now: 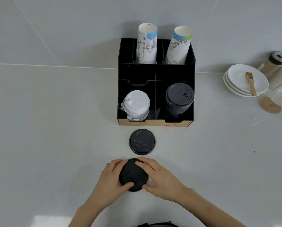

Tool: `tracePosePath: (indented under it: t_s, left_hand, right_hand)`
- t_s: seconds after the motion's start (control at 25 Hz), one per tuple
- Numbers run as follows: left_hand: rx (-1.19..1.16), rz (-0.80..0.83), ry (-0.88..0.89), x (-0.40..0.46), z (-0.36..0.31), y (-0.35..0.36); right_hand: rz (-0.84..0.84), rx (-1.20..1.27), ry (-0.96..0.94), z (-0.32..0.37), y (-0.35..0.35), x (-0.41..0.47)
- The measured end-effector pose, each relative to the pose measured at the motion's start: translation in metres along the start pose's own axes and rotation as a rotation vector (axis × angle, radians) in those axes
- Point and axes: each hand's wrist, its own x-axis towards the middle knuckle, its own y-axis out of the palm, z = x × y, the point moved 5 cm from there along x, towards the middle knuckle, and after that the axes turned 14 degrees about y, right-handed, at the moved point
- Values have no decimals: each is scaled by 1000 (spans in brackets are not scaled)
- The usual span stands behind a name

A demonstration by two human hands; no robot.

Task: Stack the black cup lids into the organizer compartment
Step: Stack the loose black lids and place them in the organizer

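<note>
A black cup lid [133,175] lies on the white counter close to me, gripped from both sides. My left hand [111,180] holds its left edge, thumb on the near rim. My right hand [159,177] covers its right edge, fingers over the top. A second black lid [142,141] lies flat just beyond, untouched. The black organizer [155,74] stands behind it against the wall. Its front right compartment holds a tall stack of black lids [179,99]. The front left compartment holds a stack of white lids [136,104].
Two rolls of paper cups [147,44] stand in the organizer's back compartments. At the right are stacked white saucers [245,81] with a small brush [251,83], a brown shaker [275,63] and a brown powder smear [270,106].
</note>
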Motion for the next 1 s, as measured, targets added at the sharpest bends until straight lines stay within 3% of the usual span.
tracePosePath:
  t_s: [0.2, 0.44, 0.72, 1.0]
  left_hand:
    - [-135, -98, -16, 4, -3, -6]
    - [-259, -246, -37, 20, -15, -20]
    - [-257, -188, 79, 49, -42, -22]
    - [-273, -120, 220, 71, -71, -19]
  right_hand:
    - [-78, 141, 66, -8, -11, -4]
    - [-186, 502, 210, -13, -26, -5]
    - [-353, 691, 323, -33, -67, -5]
    - [-423, 698, 318, -48, -103, -15]
